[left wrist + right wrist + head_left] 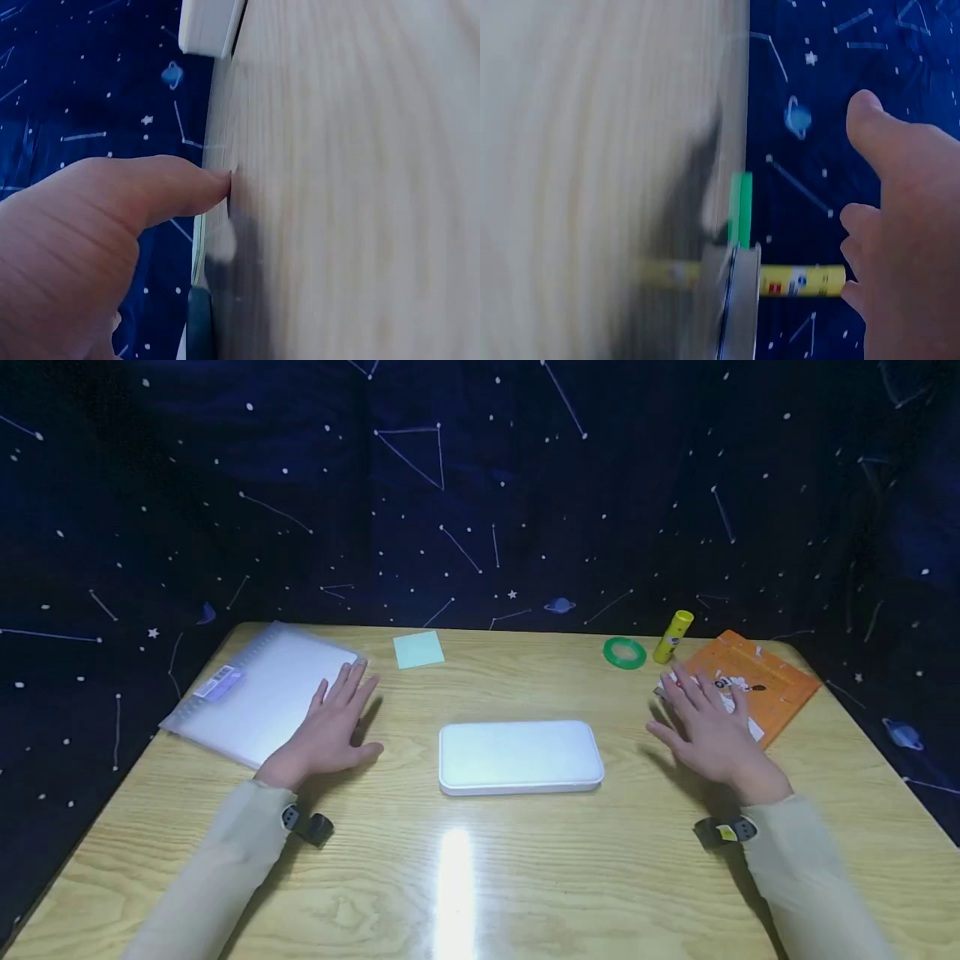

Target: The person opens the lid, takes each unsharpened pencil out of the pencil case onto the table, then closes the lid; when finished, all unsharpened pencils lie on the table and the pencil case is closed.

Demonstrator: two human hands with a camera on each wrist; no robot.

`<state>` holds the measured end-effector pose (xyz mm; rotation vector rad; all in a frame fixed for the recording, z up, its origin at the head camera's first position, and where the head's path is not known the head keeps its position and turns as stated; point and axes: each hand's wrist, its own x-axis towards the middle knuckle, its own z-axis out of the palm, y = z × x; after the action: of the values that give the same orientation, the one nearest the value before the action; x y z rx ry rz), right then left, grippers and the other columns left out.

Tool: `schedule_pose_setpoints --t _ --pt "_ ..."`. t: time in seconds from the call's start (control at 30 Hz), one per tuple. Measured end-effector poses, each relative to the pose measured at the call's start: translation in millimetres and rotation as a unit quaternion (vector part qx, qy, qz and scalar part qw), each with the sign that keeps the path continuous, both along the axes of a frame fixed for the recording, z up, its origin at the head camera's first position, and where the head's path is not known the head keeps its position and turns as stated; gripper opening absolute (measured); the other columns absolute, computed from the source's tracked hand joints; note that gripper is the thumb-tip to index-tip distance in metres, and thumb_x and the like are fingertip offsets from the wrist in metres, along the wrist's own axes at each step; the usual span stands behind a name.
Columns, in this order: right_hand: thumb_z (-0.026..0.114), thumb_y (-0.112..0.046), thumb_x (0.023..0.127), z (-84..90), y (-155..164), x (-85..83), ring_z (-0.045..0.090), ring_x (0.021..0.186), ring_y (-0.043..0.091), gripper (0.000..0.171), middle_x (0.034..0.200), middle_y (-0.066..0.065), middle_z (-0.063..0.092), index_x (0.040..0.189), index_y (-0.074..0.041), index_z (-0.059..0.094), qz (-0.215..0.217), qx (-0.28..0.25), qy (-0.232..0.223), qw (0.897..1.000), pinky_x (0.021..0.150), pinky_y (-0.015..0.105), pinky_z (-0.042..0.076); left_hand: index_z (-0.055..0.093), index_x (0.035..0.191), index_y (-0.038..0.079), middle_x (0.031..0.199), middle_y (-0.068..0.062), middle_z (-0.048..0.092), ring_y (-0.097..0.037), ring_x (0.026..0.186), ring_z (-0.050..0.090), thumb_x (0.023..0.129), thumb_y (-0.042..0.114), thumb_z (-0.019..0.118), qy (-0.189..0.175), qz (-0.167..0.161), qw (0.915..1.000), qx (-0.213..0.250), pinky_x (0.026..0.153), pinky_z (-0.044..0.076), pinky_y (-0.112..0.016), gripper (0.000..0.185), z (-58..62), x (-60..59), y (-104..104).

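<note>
My left hand is held with straight, spread fingers beside the right edge of a translucent plastic folder that has a barcode label. In the left wrist view its thumb stretches toward the tabletop. My right hand also has its fingers spread, over the left part of an orange packet with a printed cartoon. It partly hides a small pale and grey object. Between the hands lies a closed white, rounded case. Neither hand holds anything.
Along the back of the wooden table are a pale green sticky note, a green tape roll and an upright yellow glue stick. A dark starry cloth hangs behind. Each wrist wears a small black camera.
</note>
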<state>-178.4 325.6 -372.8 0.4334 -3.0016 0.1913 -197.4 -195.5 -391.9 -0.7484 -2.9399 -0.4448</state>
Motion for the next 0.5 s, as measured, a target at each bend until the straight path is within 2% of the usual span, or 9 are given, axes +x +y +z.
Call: schedule_pose_setpoints --t 0.13,0.23,0.3,0.37,0.5 --pt "0.046 -0.047 0.098 1.2 -18.8 4.3 0.010 0.145 0.044 0.078 0.160 0.018 0.010 0.155 -0.009 0.010 0.041 -0.066 -0.055 0.995 0.109 0.069 0.002 0.025 0.149 -0.003 0.159 -0.024 0.010 -0.044 0.145 0.010 0.077 0.031 0.070 0.014 -0.021 0.9997 0.006 0.111 0.012 -0.066 0.092 -3.0 3.4 9.1" --pt "0.048 -0.039 0.099 2.8 -34.3 6.9 0.012 0.144 0.045 0.074 0.160 0.019 0.012 0.155 -0.008 0.012 0.076 -0.139 -0.119 0.980 0.110 0.066 0.011 0.024 0.150 -0.002 0.159 -0.022 0.013 -0.044 0.144 0.013 0.079 0.028 0.069 0.003 -0.038 0.9991 0.019 0.111 0.014 -0.065 0.089 -3.0 7.0 18.4" --pt "0.049 -0.036 0.099 2.7 -44.3 8.4 0.015 0.144 0.045 0.070 0.159 0.020 0.016 0.154 -0.006 0.017 0.098 -0.168 -0.148 0.970 0.111 0.064 0.016 0.024 0.150 -0.001 0.159 -0.021 0.014 -0.043 0.145 0.014 0.080 0.029 0.069 -0.007 -0.050 0.9984 0.026 0.112 0.015 -0.064 0.088 -2.6 9.9 24.7" --pt "0.052 -0.036 0.098 1.8 -52.9 10.3 0.019 0.143 0.044 0.069 0.157 0.020 0.022 0.153 -0.006 0.022 0.114 -0.178 -0.162 0.964 0.111 0.063 0.019 0.025 0.150 0.000 0.159 -0.020 0.016 -0.041 0.145 0.015 0.080 0.030 0.068 -0.016 -0.064 0.9972 0.036 0.112 0.017 -0.064 0.088 -2.3 13.3 30.6" --pt "0.062 -0.039 0.092 -1.3 -66.2 13.8 0.027 0.140 0.041 0.072 0.153 0.019 0.032 0.148 -0.004 0.033 0.149 -0.167 -0.151 0.963 0.111 0.059 0.023 0.025 0.150 0.000 0.158 -0.019 0.019 -0.039 0.145 0.019 0.074 0.026 0.067 -0.035 -0.101 0.9923 0.062 0.110 0.020 -0.064 0.091 -4.0 20.3 41.1"
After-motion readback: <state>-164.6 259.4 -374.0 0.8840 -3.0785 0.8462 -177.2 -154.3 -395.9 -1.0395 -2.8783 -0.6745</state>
